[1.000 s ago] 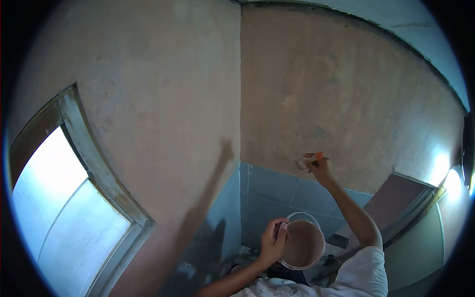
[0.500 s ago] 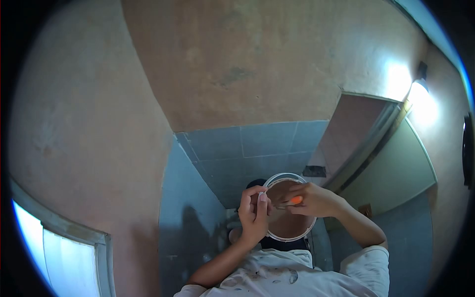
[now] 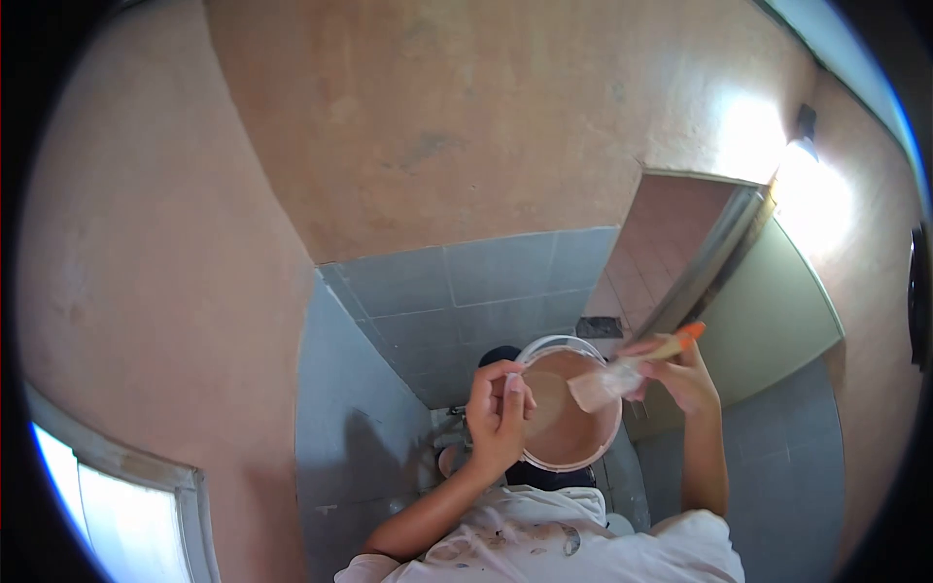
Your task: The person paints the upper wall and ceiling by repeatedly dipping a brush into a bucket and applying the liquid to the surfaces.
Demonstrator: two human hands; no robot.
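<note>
A round bucket (image 3: 612, 434) with pinkish-brown liquid inside stands in front of my body, its pale handle raised at the far rim. My left hand (image 3: 500, 416) is closed on the bucket's left rim. In my right hand (image 3: 683, 376) is a paintbrush (image 3: 632, 368) with an orange-tipped handle, held tilted above the right side of the bucket. The bristles, coated in the same pinkish tone and slightly blurred, hang over the liquid and point left.
Ahead is a wall (image 3: 437, 126), brown above and blue-grey tiles (image 3: 496, 270) below. A doorway (image 3: 671, 223) and a pale door (image 3: 777, 311) stand at the right, near a bright lamp (image 3: 803, 155). A window (image 3: 126, 515) is at the lower left.
My right hand has lifted the brush up and to the right, and the bristles now show above the bucket. My left hand stays at the rim. The view has shifted slightly.
</note>
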